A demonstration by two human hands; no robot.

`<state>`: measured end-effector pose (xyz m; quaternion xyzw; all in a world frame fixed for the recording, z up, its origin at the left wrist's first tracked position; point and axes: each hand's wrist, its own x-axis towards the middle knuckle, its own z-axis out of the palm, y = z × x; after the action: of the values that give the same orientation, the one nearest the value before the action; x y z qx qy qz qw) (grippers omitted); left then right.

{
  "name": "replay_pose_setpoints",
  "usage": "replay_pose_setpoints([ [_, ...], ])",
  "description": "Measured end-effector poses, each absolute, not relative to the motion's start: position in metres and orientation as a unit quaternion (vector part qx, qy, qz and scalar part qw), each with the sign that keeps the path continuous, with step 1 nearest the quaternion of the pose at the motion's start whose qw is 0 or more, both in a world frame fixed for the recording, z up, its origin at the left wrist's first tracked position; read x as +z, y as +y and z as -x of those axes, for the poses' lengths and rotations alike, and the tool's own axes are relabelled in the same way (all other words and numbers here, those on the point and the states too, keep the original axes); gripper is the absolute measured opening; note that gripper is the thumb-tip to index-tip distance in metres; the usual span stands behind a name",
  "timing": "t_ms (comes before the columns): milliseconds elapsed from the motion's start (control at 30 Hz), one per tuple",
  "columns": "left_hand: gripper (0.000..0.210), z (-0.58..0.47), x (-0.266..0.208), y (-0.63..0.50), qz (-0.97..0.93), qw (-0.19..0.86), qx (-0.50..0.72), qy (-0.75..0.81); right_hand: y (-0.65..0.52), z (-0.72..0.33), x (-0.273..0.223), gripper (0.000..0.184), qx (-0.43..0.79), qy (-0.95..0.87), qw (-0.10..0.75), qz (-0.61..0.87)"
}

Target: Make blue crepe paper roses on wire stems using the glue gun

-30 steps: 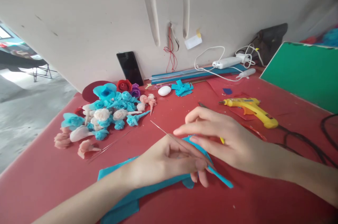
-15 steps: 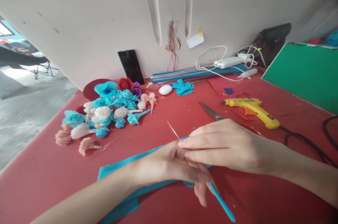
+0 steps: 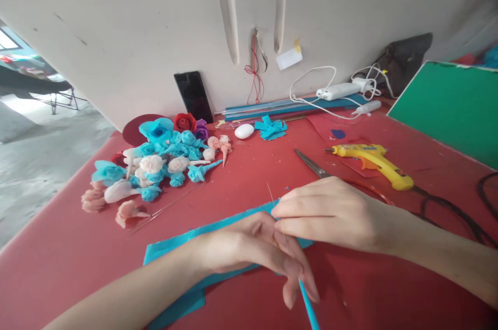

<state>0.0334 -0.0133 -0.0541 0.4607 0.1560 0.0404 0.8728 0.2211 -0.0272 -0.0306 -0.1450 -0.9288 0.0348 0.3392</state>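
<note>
Low in the head view, my left hand (image 3: 264,252) pinches a thin rolled blue paper tube (image 3: 308,308) between thumb and fingers. The tube's lower end runs out of the frame. My right hand (image 3: 330,213) is closed around a thin wire (image 3: 271,195), whose bare tip points up beyond the fingers and whose lower part runs down towards the tube. How the wire meets the tube is hidden by the left fingers. Beneath both hands lies a sheet of blue crepe paper (image 3: 171,251) on the red table.
Several paper flowers (image 3: 155,164) are heaped at the left, with loose wires (image 3: 155,214) in front. Scissors (image 3: 311,164) and a yellow glue gun (image 3: 373,161) lie beyond my right hand. Further back are blue paper strips (image 3: 271,127), a white egg-shaped object (image 3: 244,131) and a phone (image 3: 193,96).
The wire and blue tube have swung to a steeper angle, the wire's tip moving right and the tube's lower end left. My right fingers have shifted slightly right.
</note>
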Motion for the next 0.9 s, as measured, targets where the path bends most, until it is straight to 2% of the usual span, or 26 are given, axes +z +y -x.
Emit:
replay_pose_setpoints([
  [167, 0.047, -0.037, -0.054, -0.012, -0.443, 0.872, 0.123, 0.172, -0.023, -0.222, -0.036, 0.01, 0.229, -0.853, 0.417, 0.216],
  [233, 0.05, -0.038, -0.054, -0.011, -0.432, 0.865, 0.172, 0.19, -0.022, -0.219, -0.035, 0.006, 0.272, -0.788, 0.469, 0.29],
  [367, 0.032, -0.04, -0.055, -0.007, -0.421, 0.828, 0.275, 0.248, -0.019, -0.215, -0.032, 0.005, 0.375, -0.63, 0.556, 0.391],
  [533, 0.037, -0.042, -0.056, -0.002, -0.409, 0.771, 0.366, 0.321, -0.009, -0.217, -0.033, 0.013, 0.461, -0.508, 0.606, 0.402],
  [800, 0.032, -0.04, -0.054, 0.012, -0.412, 0.675, 0.494, 0.362, -0.011, -0.216, -0.034, 0.011, 0.488, -0.487, 0.595, 0.413],
  [900, 0.016, -0.037, -0.054, 0.018, -0.427, 0.639, 0.521, 0.372, -0.016, -0.215, -0.035, 0.008, 0.482, -0.506, 0.584, 0.413],
])
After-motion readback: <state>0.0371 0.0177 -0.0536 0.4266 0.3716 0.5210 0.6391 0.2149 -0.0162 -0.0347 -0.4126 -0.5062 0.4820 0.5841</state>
